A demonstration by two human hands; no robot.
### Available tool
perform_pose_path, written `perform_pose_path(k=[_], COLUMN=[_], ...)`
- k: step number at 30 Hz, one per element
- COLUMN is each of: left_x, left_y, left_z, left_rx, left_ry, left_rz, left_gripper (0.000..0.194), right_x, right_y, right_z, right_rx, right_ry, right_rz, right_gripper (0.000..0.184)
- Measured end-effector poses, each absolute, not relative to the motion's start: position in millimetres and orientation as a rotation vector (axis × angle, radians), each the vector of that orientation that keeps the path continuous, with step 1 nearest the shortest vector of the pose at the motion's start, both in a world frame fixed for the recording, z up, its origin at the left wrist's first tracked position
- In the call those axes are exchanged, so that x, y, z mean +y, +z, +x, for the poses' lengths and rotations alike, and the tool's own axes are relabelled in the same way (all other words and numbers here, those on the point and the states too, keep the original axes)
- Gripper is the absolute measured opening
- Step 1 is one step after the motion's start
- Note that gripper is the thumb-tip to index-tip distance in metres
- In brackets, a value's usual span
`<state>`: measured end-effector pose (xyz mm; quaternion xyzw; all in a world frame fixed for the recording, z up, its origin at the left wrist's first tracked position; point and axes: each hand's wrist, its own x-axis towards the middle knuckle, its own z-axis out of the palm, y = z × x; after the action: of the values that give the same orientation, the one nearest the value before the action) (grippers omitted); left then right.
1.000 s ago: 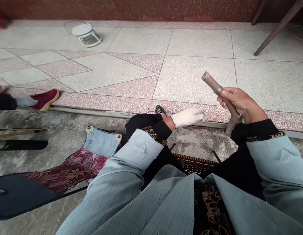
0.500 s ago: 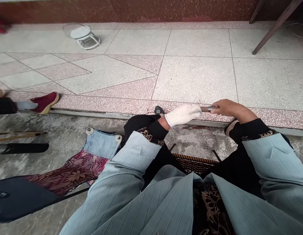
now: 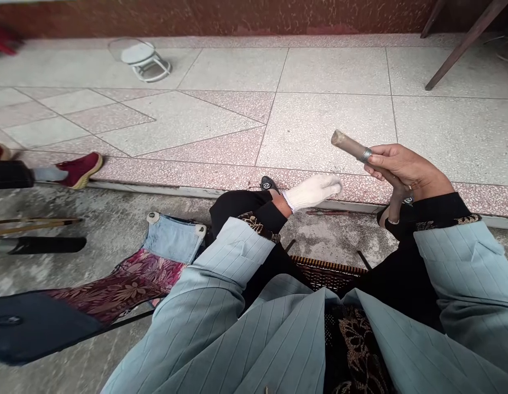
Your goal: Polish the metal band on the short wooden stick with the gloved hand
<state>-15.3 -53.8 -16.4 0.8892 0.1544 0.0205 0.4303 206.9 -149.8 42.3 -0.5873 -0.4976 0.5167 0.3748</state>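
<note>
Wire-bound stick [image 3: 351, 146] in curled right hand [image 3: 410, 166], gloved left hand [image 3: 313, 192] loosely bent

The bent stick [image 3: 347, 144] is partly covered by the right hand [image 3: 408, 167]. Beyond its fingers, a slanted wooden leg [image 3: 463, 49] is cropped by the top edge. Far left of them, a red object [image 3: 3, 42] is blurred and cut off.

Head-worn view; faces forward, down; jacket [image 3: 278, 339] close, wall [image 3: 237, 19] farther.
</note>
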Motion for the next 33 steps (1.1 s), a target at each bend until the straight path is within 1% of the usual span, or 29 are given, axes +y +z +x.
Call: perform_pose_path(k=[3,6,11,13,15,18,20,21,23,25,27,29,31,33], left_x=[-58,-60,-59,-57,-53,-48,-46,-46,-47,-50,-54,-60,-65,-69], left_y=[-13,-12,-20,-23,-24,-21,-19,-18,-19,-21,-23,-23,-22,-21], left_z=[-14,-14,-16,-19,-22,-27,-29,-29,-30,-29,-28,-25,-23,-21], left_rx=[0.423,0.416,0.377,0.395,0.383,0.319,0.275,0.270,0.296,0.348,0.365,0.326,0.264,0.200], left_ry=[0.055,0.014,-0.105,-0.122,-0.124,-0.149,-0.123,-0.084,0.022,0.073,0.046,-0.019,-0.068,-0.092], left_rz=[2.266,2.332,2.599,2.693,2.740,2.699,2.546,2.431,2.215,2.050,1.968,1.956,2.029,2.103], left_gripper=[0.033,0.032,0.032,0.032,0.031,0.027,0.024,0.023,0.027,0.034,0.038,0.037,0.034,0.032], right_x=[-145,-137,-124,-123,-124,-130,-136,-139,-143,-145,-143,-138,-132,-127], right_y=[34,16,-14,-20,-22,-15,-5,1,13,20,20,13,3,-7], right_z=[204,202,199,195,191,186,185,187,192,198,204,207,207,206], right_rx=[-1.240,-1.300,-1.678,-1.848,-2.016,-2.178,-2.117,-2.041,-1.831,-1.559,-1.291,-1.105,-1.050,-1.122], right_ry=[1.242,1.110,0.784,0.771,0.967,1.520,1.821,1.896,1.815,1.612,1.392,1.215,1.096,0.986], right_rz=[-1.621,-1.763,-2.113,-2.171,-2.099,-1.737,-1.489,-1.410,-1.370,-1.388,-1.416,-1.463,-1.568,-1.750], right_gripper=[0.022,0.019,0.032,0.032,0.029,0.026,0.029,0.031,0.034,0.035,0.036,0.037,0.038,0.037])
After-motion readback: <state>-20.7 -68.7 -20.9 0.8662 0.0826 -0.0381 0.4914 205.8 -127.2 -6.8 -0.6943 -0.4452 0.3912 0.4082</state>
